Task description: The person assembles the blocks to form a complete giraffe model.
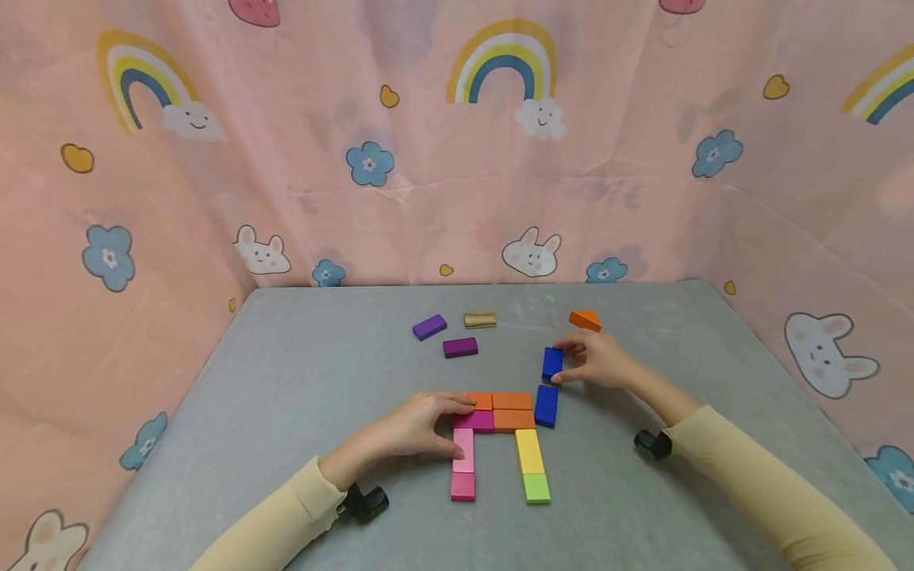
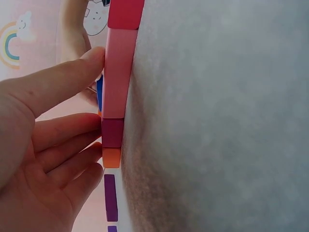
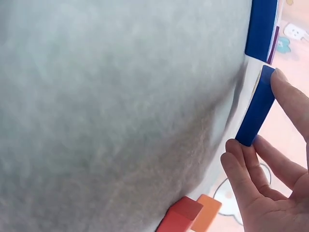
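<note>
My right hand [image 1: 601,361] pinches a blue block [image 3: 258,108] between thumb and fingertips. In the right wrist view this block tilts a little, its lower end apart from the surface. A second blue block [image 1: 546,406] lies nearer to me, beside the orange blocks [image 1: 512,411] of a joined shape. My left hand [image 1: 421,426] rests at that shape's left side with fingers extended. Its fingertips touch the magenta block [image 1: 481,422] and the orange one behind it; the thumb touches a light pink block [image 2: 118,72]. A darker pink block [image 1: 462,487] continues that leg; yellow [image 1: 530,452] and green [image 1: 537,488] blocks form the other.
Towards the back of the grey table [image 1: 321,357] lie two purple blocks, one lighter [image 1: 429,327] and one darker [image 1: 460,347], and a wood-coloured block [image 1: 480,319]. An orange triangular block [image 1: 585,319] lies behind my right hand. A patterned pink curtain [image 1: 428,214] surrounds the table.
</note>
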